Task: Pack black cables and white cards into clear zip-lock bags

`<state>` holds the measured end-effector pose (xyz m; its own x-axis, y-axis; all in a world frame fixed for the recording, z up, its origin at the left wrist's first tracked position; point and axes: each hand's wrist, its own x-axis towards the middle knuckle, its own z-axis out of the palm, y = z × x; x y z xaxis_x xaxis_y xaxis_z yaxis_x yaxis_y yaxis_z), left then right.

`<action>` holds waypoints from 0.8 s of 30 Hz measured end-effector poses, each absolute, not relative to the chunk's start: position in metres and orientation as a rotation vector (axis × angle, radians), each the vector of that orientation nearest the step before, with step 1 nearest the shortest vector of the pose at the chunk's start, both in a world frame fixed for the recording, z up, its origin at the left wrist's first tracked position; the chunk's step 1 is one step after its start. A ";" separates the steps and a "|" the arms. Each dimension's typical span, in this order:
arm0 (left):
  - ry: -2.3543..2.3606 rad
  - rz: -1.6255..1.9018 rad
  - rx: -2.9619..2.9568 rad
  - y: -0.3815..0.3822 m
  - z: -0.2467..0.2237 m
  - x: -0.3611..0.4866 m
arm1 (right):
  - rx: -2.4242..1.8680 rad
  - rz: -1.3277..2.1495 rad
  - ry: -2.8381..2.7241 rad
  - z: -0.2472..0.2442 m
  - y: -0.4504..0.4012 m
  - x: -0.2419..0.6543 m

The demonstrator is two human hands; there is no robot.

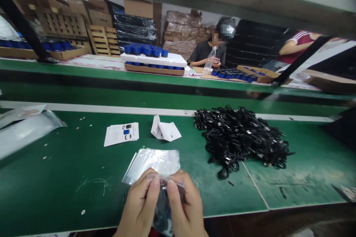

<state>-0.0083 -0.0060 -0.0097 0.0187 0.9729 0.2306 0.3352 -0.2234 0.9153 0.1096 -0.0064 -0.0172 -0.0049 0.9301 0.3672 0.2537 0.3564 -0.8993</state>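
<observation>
Both hands meet at the bottom centre over the green table's front edge. My left hand pinches the top edge of a clear plastic bag between thumb and fingers. Beside it, my right hand grips the same edge, thumbs close together. Something dark shows through the bag, too unclear to name. Just beyond the fingers lies a stack of flat clear bags. Farther back are a stack of printed leaflets and some folded leaflets.
A large heap of bundled black cables covers the right of the green table. Plastic bags lie at the left. A raised shelf beyond holds blue round items and trays. Two people are behind it; one sits near a bottle.
</observation>
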 end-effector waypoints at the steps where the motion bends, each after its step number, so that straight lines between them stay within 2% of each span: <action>1: 1.338 1.190 1.629 -0.005 -0.009 -0.010 | -1.093 0.813 -1.512 -0.013 -0.003 0.112; 10: 1.347 1.059 1.653 -0.005 -0.003 -0.020 | -1.115 0.962 -1.627 0.003 0.005 0.125; 18: 1.371 1.200 1.797 -0.021 0.013 -0.020 | -0.971 0.858 -1.716 0.008 -0.001 0.134; 24: 1.455 1.258 1.551 -0.044 0.018 -0.029 | -0.803 0.827 -1.732 0.004 -0.016 0.136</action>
